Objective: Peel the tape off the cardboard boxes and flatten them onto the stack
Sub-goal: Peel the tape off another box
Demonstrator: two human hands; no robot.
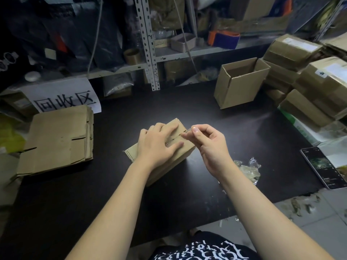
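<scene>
**Peeling the tape from the box in the middle of the table**

Head view: a small closed cardboard box (165,147) lies on the black table (187,102), in the middle and nearer the person than the other cartons. The left hand (159,143) rests flat on its top, fingers spread, holding it down across the seam where the two flaps meet. The right hand (208,145) is raised just beside the box's right end, thumb and forefinger pressed together in a pinch — most likely on the end of a clear strip of tape, though the tape itself is too faint to make out for certain.

To the left lies the stack of flattened boxes (56,139), well apart from the hands, below a paper sign (63,98). At the far right stands an open box (238,83), and beyond it a pile of sealed boxes (308,85). A heap of crumpled tape scraps (247,169) lies near the right forearm, and a phone (323,166) rests at the right edge.

By my reading the peeling step is in hand — the box is not yet flattened. The next move calls for a steady pull along the seam while the left hand keeps the box from lifting, then dropping the strip on the scraps, opening the flaps, pressing the box flat and carrying it left to the stack.
</scene>
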